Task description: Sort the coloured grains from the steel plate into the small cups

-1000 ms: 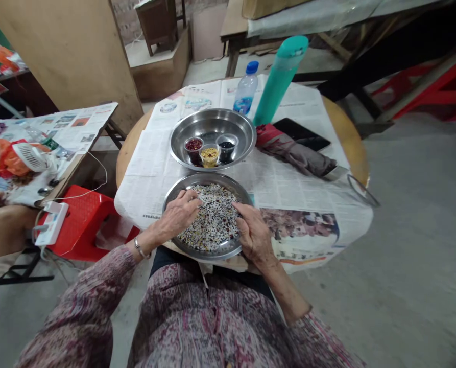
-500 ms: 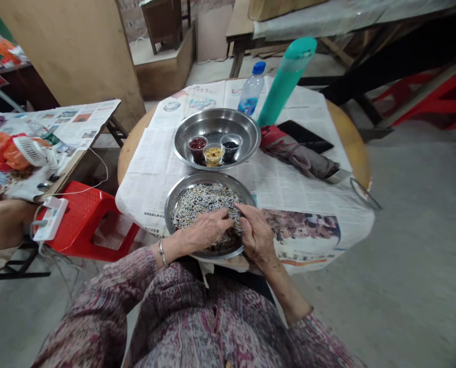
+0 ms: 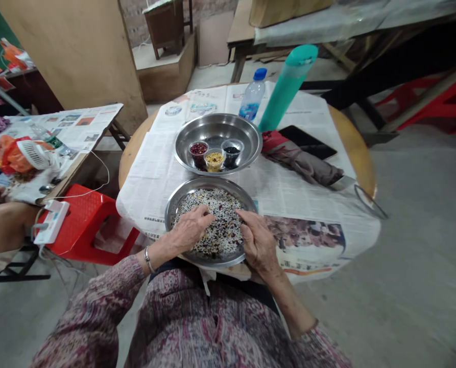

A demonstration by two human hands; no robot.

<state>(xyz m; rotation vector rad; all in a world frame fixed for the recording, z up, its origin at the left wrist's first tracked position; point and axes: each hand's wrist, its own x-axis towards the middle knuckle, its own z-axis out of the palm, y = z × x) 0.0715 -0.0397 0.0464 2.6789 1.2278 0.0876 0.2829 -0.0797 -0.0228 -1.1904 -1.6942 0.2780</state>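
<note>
As I sit close up against a round wooden table point(image 3: 361, 153), the near stainless-steel basin point(image 3: 172, 203) lies right in front of me at its edge, and I place everything else by that near basin. Spread beneath and around it are newspaper sheets point(image 3: 143, 174). Off to its left, on the floor, stands a red plastic stool point(image 3: 76, 225). Just beyond it sits a 2nd stainless-steel basin point(image 3: 218, 122). Past it on the right lie a folded umbrella point(image 3: 302, 161), grey with some red, and, farther back, a teal cylinder point(image 3: 288, 88). Also behind it, short of that cylinder on the left, is a clear plastic bottle point(image 3: 254, 94) with a blue cap, while a flat black device point(image 3: 308, 142) rests beyond the umbrella.

My right hand point(image 3: 259, 240) is at the near basin's right rim, thumb and forefinger a narrow gap apart, their tips at the contents. My left hand point(image 3: 191, 227) is over its left part, fingers curled close together; I can't tell whether either hand pinches anything. On the stool, well left of it, is a white power strip point(image 3: 51, 222). Beyond it, inside the 2nd basin, stand 3 clear cups: dark red beans point(image 3: 198, 149) in 1, yellow grains point(image 3: 214, 160) in another, black grains point(image 3: 232, 150) in the last. Around my left wrist, by the near basin, is a silvery bracelet point(image 3: 148, 259). Smallest are the mixed grains point(image 3: 225, 225) covering its bottom, mostly white, speckled black, yellow and dark red.
</note>
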